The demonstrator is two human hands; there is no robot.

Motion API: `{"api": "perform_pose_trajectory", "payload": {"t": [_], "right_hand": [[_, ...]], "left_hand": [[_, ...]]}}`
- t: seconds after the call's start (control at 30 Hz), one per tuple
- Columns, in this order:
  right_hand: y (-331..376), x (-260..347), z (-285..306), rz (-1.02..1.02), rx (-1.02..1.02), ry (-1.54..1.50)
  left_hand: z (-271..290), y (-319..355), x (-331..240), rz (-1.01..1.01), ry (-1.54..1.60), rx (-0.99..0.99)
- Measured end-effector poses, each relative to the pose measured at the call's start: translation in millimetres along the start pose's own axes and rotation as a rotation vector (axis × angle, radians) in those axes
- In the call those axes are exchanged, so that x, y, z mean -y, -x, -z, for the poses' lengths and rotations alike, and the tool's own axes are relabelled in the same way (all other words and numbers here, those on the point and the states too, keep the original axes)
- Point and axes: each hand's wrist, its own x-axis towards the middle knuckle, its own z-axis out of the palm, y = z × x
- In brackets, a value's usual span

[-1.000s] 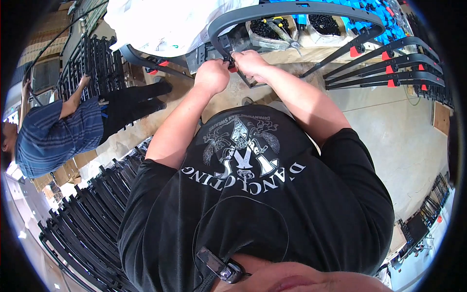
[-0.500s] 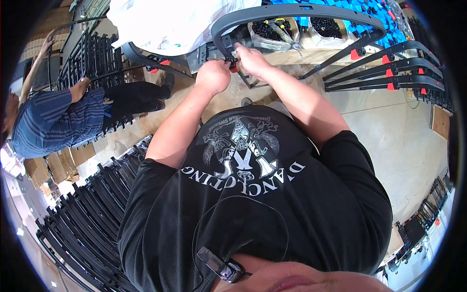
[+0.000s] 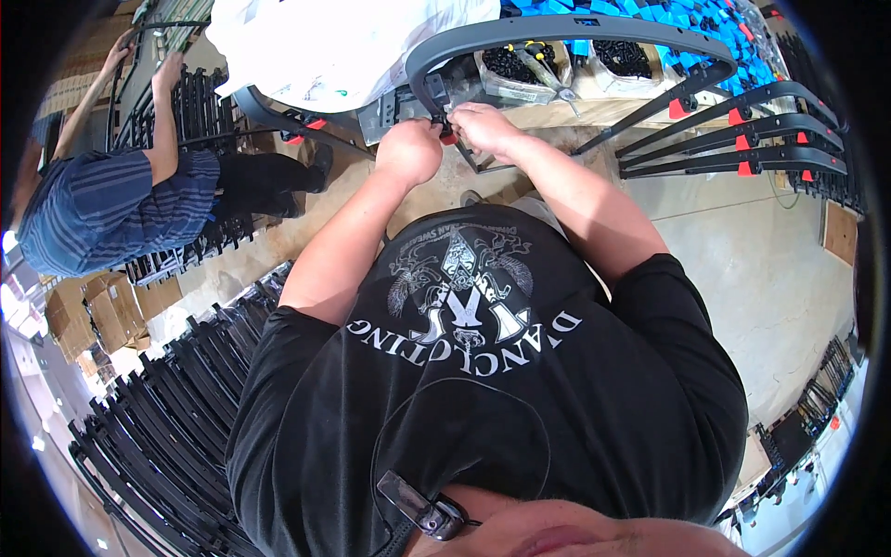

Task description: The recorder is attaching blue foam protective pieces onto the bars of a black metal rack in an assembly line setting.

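A long curved dark grey plastic frame (image 3: 575, 28) arches over the workbench at the top. My left hand (image 3: 408, 151) is a closed fist just below the frame's left end, and my right hand (image 3: 483, 128) pinches at the same spot. Between the two hands sits a small red clip (image 3: 448, 138) at the frame's end; both hands touch it. My black printed shirt fills the lower middle.
Another person in a blue striped shirt (image 3: 102, 209) reaches up at black racks on the left. Stacked black curved frames (image 3: 158, 427) lie at lower left, more frames with red clips (image 3: 742, 121) at right. White bag (image 3: 325, 42), blue parts, cardboard boxes (image 3: 83, 311).
The person on the left has raised both arms to the racks. My hands stay together at the frame's left end, barely shifted.
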Motion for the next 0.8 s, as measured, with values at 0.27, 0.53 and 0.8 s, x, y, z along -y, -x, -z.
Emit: {"api": "perform_pose_trajectory", "payload": {"t": [0.27, 0.53, 0.8], "right_hand": [[31, 37, -22, -0.14, -0.099, 0.117], [-7, 0, -31, 0.084, -0.335, 0.348], [12, 52, 66, 0.255, -0.899, 1.275]], "left_hand": [[8, 7, -5, 0.032, -0.047, 0.017], [11, 8, -9, 0.038, -0.039, 0.026], [3, 5, -2, 0.017, -0.001, -0.015]]}}
